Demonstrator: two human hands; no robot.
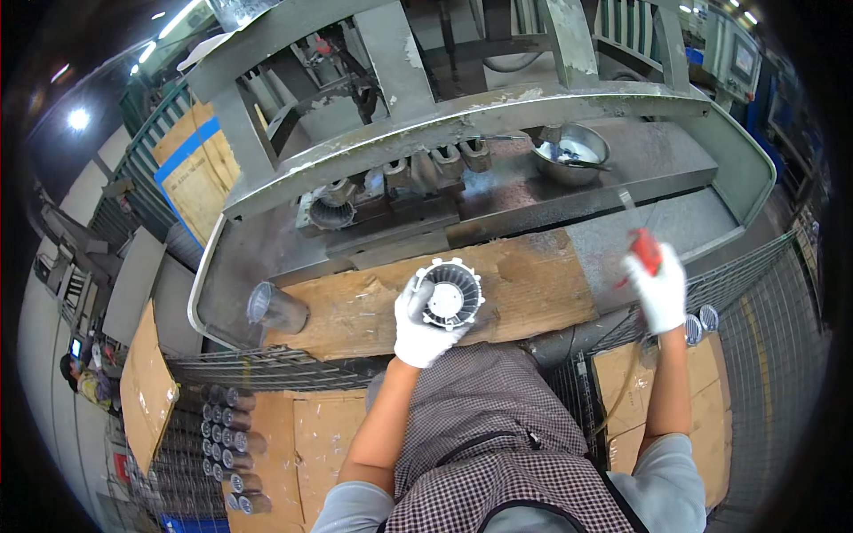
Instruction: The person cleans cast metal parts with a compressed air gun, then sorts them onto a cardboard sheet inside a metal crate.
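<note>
My left hand (421, 338), in a white glove, is closed around a silver finned metal housing (451, 293). The housing's open end faces up and shows ribs around its inner wall. Off to the right, my gloved right hand (659, 293) grips a red air blow gun (645, 250), slightly blurred, held apart from the housing. A hose (620, 391) hangs below that hand. Another cylindrical metal housing (277, 308) lies on its side at the left end of the wooden board (533, 275). A further ribbed round part (332, 213) sits by the machine's fixture.
A metal bowl (573, 160) with a tool in it stands on the machine bed at the back right. Several housings (233, 440) are lined up on cardboard at lower left. More round parts (700, 327) lie at right by the wire mesh (737, 275). A machine frame (480, 115) spans the back.
</note>
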